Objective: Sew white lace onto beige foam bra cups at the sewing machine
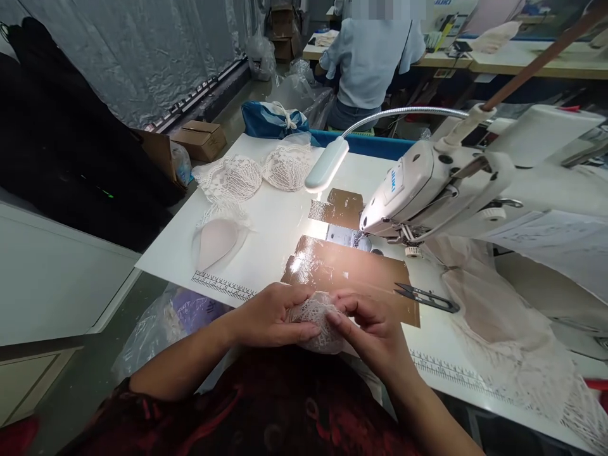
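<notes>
Both my hands hold one white lace cup piece [317,322] at the near edge of the white sewing table [275,221]. My left hand [270,316] grips its left side with the thumb pressed on the lace. My right hand [368,326] pinches its right side with curled fingers. Brown taped cardboard [342,269] lies just beyond them, under the needle of the white sewing machine [427,190]. Black thread snips [425,297] rest on the table right of my hands.
Lace cups [256,172] and a beige foam cup [216,240] lie on the table's far left. A gooseneck lamp [327,166] shines over the cardboard. Lace fabric [522,361] drapes at the right. A person in a light blue shirt [373,60] sits ahead, back turned. Plastic bags [161,326] sit lower left.
</notes>
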The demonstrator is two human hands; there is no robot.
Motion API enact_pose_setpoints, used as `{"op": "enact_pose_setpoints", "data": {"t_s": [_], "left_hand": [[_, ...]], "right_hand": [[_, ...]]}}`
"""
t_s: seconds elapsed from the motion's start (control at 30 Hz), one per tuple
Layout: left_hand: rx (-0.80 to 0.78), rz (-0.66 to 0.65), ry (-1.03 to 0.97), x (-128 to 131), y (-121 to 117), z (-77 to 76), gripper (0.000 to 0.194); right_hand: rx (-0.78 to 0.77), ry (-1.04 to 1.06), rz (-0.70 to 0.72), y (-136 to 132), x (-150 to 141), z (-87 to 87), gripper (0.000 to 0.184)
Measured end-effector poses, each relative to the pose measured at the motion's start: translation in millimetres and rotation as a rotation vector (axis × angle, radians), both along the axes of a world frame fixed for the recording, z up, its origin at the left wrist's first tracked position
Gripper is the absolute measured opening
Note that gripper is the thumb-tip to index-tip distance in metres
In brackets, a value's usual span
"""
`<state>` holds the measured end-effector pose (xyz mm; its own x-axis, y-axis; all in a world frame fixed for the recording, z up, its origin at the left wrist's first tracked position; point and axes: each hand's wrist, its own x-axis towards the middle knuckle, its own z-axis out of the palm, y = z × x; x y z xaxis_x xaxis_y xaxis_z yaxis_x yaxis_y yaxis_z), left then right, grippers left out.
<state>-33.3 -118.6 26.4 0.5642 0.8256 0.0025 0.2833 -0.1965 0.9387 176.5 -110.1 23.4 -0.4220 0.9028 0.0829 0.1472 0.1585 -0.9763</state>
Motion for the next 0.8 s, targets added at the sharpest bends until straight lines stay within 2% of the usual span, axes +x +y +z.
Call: {"op": "enact_pose_setpoints", "data": {"t_s": [0.13, 0.23, 0.37, 0.47, 0.63, 0.8], "left_hand": [[0.065, -0.011, -0.002, 1.8, -0.9, 1.3, 0.025], [0.125, 0.039, 0.021, 1.6, -0.2, 6.1, 0.031], [0.153, 0.089, 0.082, 4.2, 2.2, 9.1, 0.023], [0.149, 0.076, 0.081, 7.5, 3.7, 7.9, 0.022], [0.115, 0.07, 0.041, 12.0, 5.1, 3.7, 0.025], [0.06, 0.065, -0.001, 16.3, 8.0, 0.1, 0.033]], "right_hand": [[0.008, 0.019, -0.089, -0.1, -2.5, -0.8, 0.017], [-0.014, 0.03, -0.089, -0.6, -5.1, -1.2, 0.018], [0.028, 0.021, -0.077, -0.9, -6.6, -2.5, 0.017], [0.028, -0.01, -0.066, -0.4, -4.2, -4.3, 0.017], [-0.071, -0.093, -0.001, 4.1, 5.0, -6.1, 0.014], [-0.091, -0.155, 0.07, 8.5, 9.0, -1.9, 0.02]]}}
